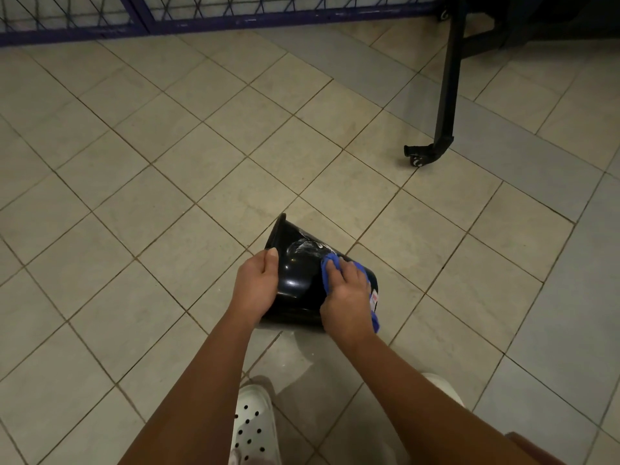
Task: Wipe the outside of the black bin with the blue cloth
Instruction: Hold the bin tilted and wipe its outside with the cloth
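**Smear at the rim end left to clear**

The glossy black plastic bin (295, 280) lies on its side on the beige tiled floor (167, 182), at 6 o'clock in the view. Its open rim points to 11 o'clock and its base to 4 o'clock.

To wipe well, I would work the crumpled blue cloth (330, 261) in overlapping strokes from base towards rim. The pressure should be steady enough to lift the whitish smear (305, 246), which sits just at 11 o'clock of the cloth. The bin is round and glossy and will likely roll or skid under the push. So the steadying hand should brace against each stroke, then turn the bin a little to bring up an unwiped band. The underside against the floor looks unreached.

The left hand (256, 285) clasps the wall near the rim, at 9 o'clock on the bin. Its thumb lies along the upper surface and its fingers wrap out of sight round the far side. The right hand (345, 293) is palm down on the wall towards the base. Its bent fingers hold the cloth bunched against the plastic, and a tail of fabric hangs out at 5 o'clock. Both forearms reach forward and down from 6 o'clock, above a white perforated clog (255, 427).
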`<move>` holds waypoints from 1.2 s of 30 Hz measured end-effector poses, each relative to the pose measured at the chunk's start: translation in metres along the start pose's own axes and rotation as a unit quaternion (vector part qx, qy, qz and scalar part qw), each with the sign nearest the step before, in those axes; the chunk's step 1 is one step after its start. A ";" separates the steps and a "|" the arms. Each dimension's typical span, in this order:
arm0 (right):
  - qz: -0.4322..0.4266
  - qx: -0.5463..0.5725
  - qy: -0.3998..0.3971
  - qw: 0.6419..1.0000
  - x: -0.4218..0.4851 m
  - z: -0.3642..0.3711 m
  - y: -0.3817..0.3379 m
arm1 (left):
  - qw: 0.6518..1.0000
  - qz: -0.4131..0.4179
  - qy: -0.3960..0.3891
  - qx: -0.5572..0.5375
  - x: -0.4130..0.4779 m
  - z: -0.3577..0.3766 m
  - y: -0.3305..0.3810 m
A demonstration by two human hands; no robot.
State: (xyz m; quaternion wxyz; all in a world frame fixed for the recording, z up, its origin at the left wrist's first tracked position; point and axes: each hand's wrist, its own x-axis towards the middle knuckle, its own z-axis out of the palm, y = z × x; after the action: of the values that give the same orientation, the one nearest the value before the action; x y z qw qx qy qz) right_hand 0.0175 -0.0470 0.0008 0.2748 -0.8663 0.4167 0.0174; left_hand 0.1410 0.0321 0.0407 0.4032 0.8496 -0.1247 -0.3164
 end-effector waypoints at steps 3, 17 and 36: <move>-0.045 0.061 0.026 0.997 0.019 -0.009 0.014 | 0.999 -0.019 -0.009 -0.041 -0.003 -0.001 0.001; 0.073 0.163 0.061 0.982 0.005 0.006 0.053 | 0.986 -0.095 -0.100 -0.094 0.007 -0.006 0.016; -0.113 0.087 0.099 0.985 -0.031 0.027 0.050 | 0.998 -0.046 -0.028 -0.015 0.003 0.008 0.015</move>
State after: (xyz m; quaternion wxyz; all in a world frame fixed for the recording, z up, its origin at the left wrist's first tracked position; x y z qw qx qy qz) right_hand -0.0340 -0.0370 -0.0377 0.3069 -0.8781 0.3409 -0.1364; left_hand 0.1389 0.0165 0.0475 0.3971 0.8390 -0.0919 -0.3604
